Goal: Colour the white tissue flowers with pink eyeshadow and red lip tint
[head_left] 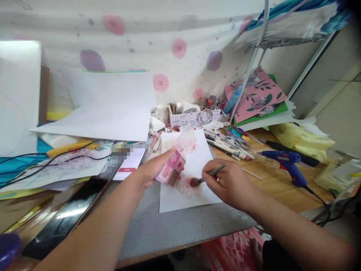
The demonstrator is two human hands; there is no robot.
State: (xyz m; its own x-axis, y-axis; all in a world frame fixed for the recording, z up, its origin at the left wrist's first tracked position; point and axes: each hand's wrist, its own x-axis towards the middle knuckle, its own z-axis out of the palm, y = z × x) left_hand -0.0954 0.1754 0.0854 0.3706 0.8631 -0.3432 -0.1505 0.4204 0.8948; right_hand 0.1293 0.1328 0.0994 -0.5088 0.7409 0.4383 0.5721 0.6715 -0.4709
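Note:
My left hand [150, 169] is closed around a small pink box [171, 169] with round pink and red patches, held tilted just above a white sheet of paper [186, 195]. My right hand [225, 180] pinches a thin brush [207, 175] like a pen. The brush's soft reddish tip rests on the white sheet, on a pink smudge right beside the box. The sheet lies on a grey cutting mat [180, 229].
A blue glue gun [287, 163] lies on the wooden desk to the right. Pens and scissors [231, 145] are scattered behind the sheet. White paper sheets [101, 120], cables and a phone [128, 162] crowd the left. A pink basket [234, 248] sits below the desk edge.

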